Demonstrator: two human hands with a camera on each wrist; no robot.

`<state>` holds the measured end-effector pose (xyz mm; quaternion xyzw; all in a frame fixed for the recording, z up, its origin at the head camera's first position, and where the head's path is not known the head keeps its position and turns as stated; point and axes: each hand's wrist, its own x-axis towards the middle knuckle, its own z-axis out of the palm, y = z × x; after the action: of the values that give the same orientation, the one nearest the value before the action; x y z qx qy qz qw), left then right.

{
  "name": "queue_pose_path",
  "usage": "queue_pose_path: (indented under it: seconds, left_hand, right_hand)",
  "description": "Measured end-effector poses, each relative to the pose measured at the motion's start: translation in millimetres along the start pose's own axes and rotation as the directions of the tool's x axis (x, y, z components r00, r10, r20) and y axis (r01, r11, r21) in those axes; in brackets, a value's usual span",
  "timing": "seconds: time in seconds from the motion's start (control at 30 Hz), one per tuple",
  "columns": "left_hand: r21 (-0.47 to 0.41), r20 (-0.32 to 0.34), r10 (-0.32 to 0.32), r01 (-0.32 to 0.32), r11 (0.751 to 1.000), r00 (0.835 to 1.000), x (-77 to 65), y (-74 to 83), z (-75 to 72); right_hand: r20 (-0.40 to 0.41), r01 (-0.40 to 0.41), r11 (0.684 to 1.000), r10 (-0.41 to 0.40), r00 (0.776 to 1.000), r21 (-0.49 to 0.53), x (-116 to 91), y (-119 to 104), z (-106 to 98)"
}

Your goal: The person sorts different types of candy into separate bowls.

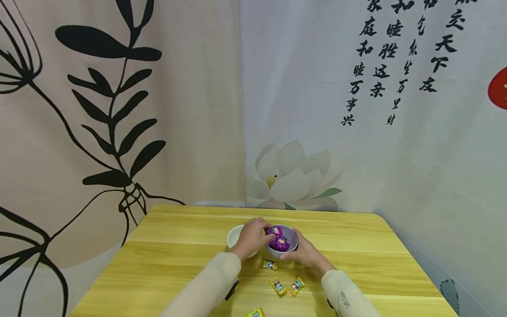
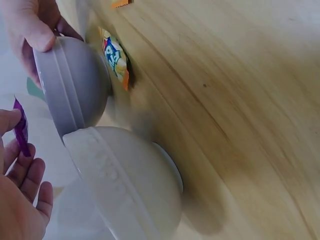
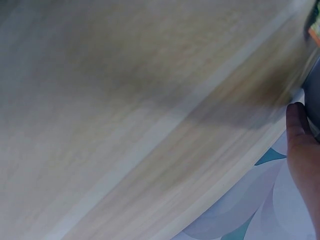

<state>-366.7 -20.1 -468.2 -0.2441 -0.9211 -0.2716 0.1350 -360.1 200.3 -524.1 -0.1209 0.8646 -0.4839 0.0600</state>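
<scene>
My left hand (image 1: 252,238) is over the two bowls and pinches a purple-wrapped candy (image 2: 21,127) between thumb and fingers, as the left wrist view shows. My right hand (image 1: 308,254) grips the side of the lavender-grey bowl (image 1: 293,240), thumb near its rim. Several purple-wrapped candies (image 1: 279,243) lie inside that bowl. Right beside it, to the left, stands a cream-white bowl (image 2: 132,175); in the head view my left hand hides part of it and its inside. In the right wrist view only the edge of my right hand (image 3: 304,160) and a bit of the bowl (image 3: 313,95) show.
In front of the bowls, a yellow-wrapped candy (image 1: 269,264) lies close by, with two more, one left (image 1: 277,286) and one right (image 1: 296,286), nearer me. Another yellow candy (image 1: 254,313) is cut off at the bottom edge. A printed cloth backdrop hangs behind the wooden table (image 1: 190,233).
</scene>
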Motion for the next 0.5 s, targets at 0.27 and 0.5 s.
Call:
queue_pose_path:
  seconds: [0.27,0.5]
  left_hand:
    - [0.022,0.061,-0.011,0.009,1.000,0.998,8.9,7.4,10.6]
    - [0.015,0.098,0.010,-0.011,1.000,0.995,8.1,7.6,11.7]
  right_hand:
    - [0.008,0.028,1.000,-0.028,1.000,-0.009,0,-1,-1]
    - [0.011,0.043,0.999,-0.043,0.999,-0.009,0,1,-1]
